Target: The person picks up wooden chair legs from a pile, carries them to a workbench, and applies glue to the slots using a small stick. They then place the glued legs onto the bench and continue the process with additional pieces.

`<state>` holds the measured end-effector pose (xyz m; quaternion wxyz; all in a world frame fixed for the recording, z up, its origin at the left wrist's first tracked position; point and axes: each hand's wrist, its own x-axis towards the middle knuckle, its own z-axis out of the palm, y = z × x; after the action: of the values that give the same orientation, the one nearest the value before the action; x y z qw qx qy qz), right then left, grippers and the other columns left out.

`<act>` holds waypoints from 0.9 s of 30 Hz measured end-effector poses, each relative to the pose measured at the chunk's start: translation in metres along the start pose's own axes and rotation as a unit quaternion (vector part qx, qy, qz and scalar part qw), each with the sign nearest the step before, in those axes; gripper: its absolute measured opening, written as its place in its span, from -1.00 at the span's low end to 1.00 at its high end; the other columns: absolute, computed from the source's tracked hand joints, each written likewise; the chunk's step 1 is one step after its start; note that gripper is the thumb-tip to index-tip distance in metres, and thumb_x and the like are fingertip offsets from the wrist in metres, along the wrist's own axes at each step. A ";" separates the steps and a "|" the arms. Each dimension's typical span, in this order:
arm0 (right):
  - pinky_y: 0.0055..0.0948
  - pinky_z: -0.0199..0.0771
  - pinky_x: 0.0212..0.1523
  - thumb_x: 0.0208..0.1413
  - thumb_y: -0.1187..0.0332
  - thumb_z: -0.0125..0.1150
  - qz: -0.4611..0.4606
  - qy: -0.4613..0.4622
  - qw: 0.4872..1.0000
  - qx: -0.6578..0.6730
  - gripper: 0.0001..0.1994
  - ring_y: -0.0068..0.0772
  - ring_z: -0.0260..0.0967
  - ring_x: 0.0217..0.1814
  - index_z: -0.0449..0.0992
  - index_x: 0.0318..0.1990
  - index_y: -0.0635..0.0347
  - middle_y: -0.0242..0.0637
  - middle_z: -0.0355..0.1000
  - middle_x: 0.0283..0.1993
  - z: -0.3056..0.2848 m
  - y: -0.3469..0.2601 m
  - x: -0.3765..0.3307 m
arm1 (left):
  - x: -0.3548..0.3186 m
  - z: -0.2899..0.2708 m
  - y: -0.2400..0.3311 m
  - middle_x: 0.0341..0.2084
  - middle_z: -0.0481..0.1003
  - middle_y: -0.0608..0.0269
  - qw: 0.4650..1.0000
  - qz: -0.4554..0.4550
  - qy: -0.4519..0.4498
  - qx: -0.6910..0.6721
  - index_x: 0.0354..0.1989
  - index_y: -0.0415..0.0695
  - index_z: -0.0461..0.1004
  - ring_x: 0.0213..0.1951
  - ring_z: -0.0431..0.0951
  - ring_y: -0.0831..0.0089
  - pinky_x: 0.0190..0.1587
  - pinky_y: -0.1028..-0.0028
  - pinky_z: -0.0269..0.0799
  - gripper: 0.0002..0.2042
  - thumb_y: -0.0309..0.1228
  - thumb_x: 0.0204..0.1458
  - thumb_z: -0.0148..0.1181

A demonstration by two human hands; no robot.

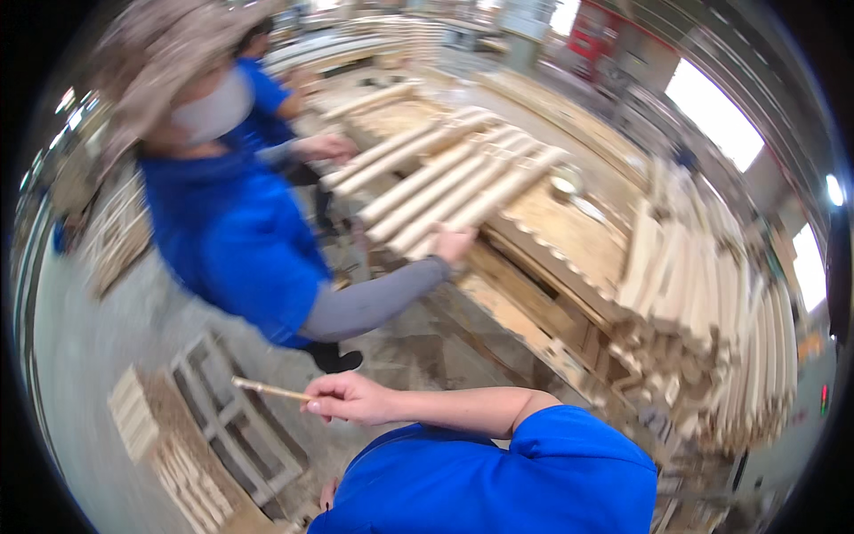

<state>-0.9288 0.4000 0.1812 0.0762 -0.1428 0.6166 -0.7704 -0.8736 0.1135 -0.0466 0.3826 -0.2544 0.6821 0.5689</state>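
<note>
My right hand (349, 398) is closed around one end of a thin, light-brown wooden stick (265, 388), which points out to the left; motion blur hides the detail of its tip. That forearm reaches across in front of my blue shirt. Only a small patch of skin, perhaps my left hand (328, 494), shows beside the shirt at the lower edge, and its fingers cannot be made out. Beyond, a co-worker's hand (452, 242) with a grey sleeve rests at the near end of several pale round wooden bars (445, 191) lying side by side on the workbench (574, 236).
The co-worker (227, 240) in blue stands close at the left, with another person behind. A round tin (566, 183) sits on the bench. Long wooden pieces (703, 267) are piled at the right. A pallet (233, 418) and stacked wood (182, 463) lie on the floor, lower left.
</note>
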 end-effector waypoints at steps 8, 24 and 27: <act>-0.73 0.14 -0.54 0.30 0.25 -0.12 -0.152 0.433 0.888 0.024 -0.77 -0.75 0.13 -0.57 0.30 -0.39 0.13 -0.46 0.34 -0.50 -0.134 -0.073 -0.194 | 0.044 0.225 0.160 -0.15 0.47 0.28 0.861 0.188 -0.302 0.364 0.07 -0.11 0.35 -0.22 0.43 0.51 -0.19 0.53 0.30 -0.62 -0.25 0.11 0.08; -0.67 0.32 -0.60 0.30 0.17 -0.14 -0.227 0.922 0.230 -0.215 -0.78 -0.61 0.35 -0.48 0.26 -0.24 0.13 -0.36 0.37 -0.42 0.035 -0.217 -0.498 | -0.190 0.572 0.233 -0.23 0.49 0.12 0.514 0.046 -0.820 0.249 0.12 -0.15 0.22 -0.27 0.51 0.34 -0.16 0.30 0.46 -0.59 -0.20 0.17 -0.03; -0.47 0.44 -0.47 0.26 0.19 -0.06 -0.301 0.917 0.174 -0.195 -0.79 -0.48 0.40 -0.28 0.26 -0.22 0.13 -0.31 0.37 -0.28 0.063 -0.222 -0.529 | -0.273 0.599 0.231 -0.20 0.47 0.14 0.449 0.034 -0.855 0.258 0.14 -0.10 0.20 -0.23 0.50 0.34 -0.17 0.27 0.47 -0.56 -0.16 0.15 -0.01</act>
<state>-0.3951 0.5474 0.3429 -0.8120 0.4810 0.2846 -0.1682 -0.7572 0.7226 0.2735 0.8011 0.4940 0.1344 0.3100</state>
